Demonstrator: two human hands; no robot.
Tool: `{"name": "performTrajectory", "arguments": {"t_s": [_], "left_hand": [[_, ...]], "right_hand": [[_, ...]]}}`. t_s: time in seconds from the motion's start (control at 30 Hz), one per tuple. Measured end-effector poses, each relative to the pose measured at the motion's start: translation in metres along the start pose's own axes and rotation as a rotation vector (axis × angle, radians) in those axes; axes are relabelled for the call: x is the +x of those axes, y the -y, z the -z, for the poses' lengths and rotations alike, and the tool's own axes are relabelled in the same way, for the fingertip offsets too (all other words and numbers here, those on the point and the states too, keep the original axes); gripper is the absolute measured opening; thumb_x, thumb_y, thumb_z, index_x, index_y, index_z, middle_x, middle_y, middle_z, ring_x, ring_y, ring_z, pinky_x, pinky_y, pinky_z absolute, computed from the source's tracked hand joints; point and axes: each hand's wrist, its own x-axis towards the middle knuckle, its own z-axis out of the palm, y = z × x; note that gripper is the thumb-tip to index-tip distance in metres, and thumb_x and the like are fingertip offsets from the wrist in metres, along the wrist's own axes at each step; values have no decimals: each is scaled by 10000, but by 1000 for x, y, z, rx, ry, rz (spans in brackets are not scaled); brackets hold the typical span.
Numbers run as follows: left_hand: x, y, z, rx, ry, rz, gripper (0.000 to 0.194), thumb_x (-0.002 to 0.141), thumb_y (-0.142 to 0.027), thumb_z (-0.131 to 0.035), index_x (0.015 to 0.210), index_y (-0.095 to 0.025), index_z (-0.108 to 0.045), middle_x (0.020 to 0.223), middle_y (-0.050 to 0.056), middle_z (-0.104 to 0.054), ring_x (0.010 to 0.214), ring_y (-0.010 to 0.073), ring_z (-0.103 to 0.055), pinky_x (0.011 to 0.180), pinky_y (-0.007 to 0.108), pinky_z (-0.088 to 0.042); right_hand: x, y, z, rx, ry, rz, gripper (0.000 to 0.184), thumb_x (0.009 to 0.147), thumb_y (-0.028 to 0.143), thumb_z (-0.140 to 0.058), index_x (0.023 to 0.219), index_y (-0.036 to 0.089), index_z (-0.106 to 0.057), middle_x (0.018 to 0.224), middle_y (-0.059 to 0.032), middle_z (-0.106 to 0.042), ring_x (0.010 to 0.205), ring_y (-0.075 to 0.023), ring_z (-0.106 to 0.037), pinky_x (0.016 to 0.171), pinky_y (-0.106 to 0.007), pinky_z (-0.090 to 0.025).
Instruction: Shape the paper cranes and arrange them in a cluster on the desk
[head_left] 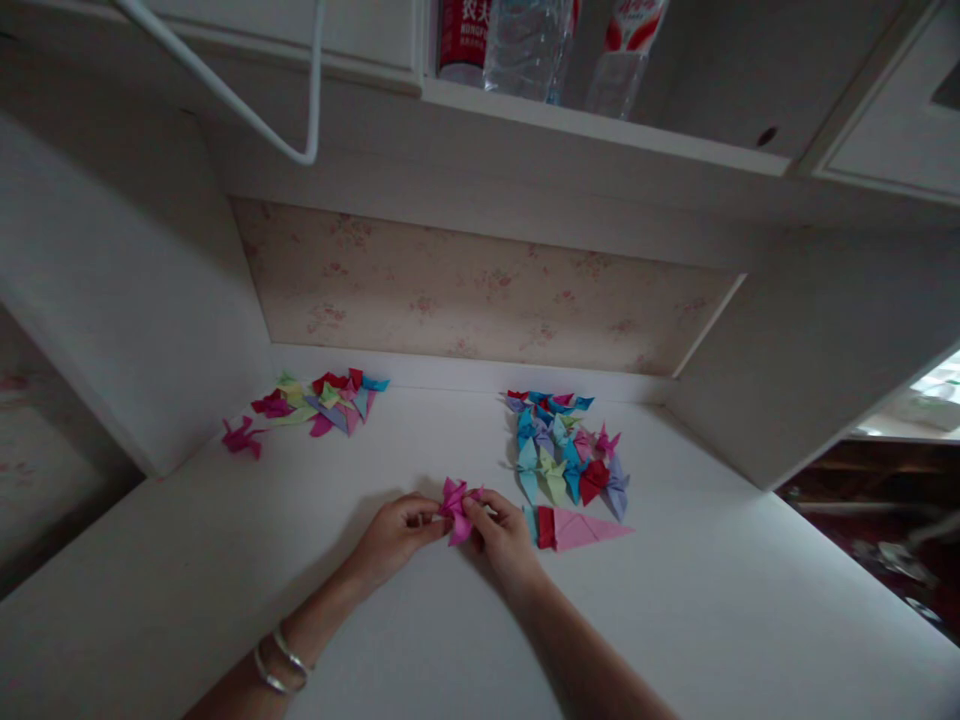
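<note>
Between my two hands is a magenta origami crane, held just above the white desk. My left hand pinches its left side with thumb and finger. On the other side my right hand grips it, with the thumb on top and part of the paper hidden behind the fingers. Right of that hand lies folded paper, a pink pointed piece beside a red strip. Just behind it, rows of small paper cranes in blue, green, red and purple rest on the desk.
At the back left sits a loose pile of coloured cranes, with one magenta crane apart from it. Side panels flank the white desk. Overhead, a shelf holds plastic bottles, and a white bent rod hangs down.
</note>
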Motion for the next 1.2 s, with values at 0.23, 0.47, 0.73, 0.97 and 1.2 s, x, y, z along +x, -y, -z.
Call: {"name": "performTrajectory", "arguments": {"t_s": [0.23, 0.47, 0.73, 0.97, 1.2], "left_hand": [[0, 3, 1, 28, 1, -26, 323, 764, -463, -616, 770, -158, -723, 726, 7, -616, 698, 147, -519, 643, 229, -379], [-1, 1, 1, -2, 14, -10, 318, 767, -458, -615, 782, -160, -726, 738, 5, -613, 717, 149, -525, 650, 223, -378], [-2, -7, -1, 15, -25, 41, 386, 786, -505, -558, 743, -154, -710, 637, -21, -517, 599, 118, -440, 549, 213, -328], [-2, -7, 1, 16, -65, 19, 348, 791, -457, -549, 721, -158, -714, 697, 13, -551, 600, 126, -450, 509, 213, -321], [-3, -6, 1, 17, -100, -16, 299, 794, -422, -563, 748, -177, -729, 725, 5, -573, 590, 118, -468, 545, 224, -336]], "right_hand": [[2, 6, 1, 18, -6, -15, 347, 747, 511, -670, 779, 167, -634, 503, 56, -450, 424, -67, -343, 399, -207, -248], [2, 3, 2, 16, 5, -10, 345, 759, 512, -651, 765, 168, -623, 504, 56, -444, 425, -67, -355, 401, -205, -259], [3, 2, 2, -46, -11, -17, 355, 767, 516, -637, 771, 162, -614, 446, 70, -426, 384, -61, -359, 385, -200, -238], [3, 0, 2, -27, 13, -28, 346, 741, 515, -656, 747, 175, -597, 453, 71, -435, 383, -70, -372, 378, -204, -255], [2, 2, 2, -24, 10, -41, 332, 743, 509, -655, 722, 185, -582, 457, 76, -435, 387, -66, -366, 386, -199, -247]]}}
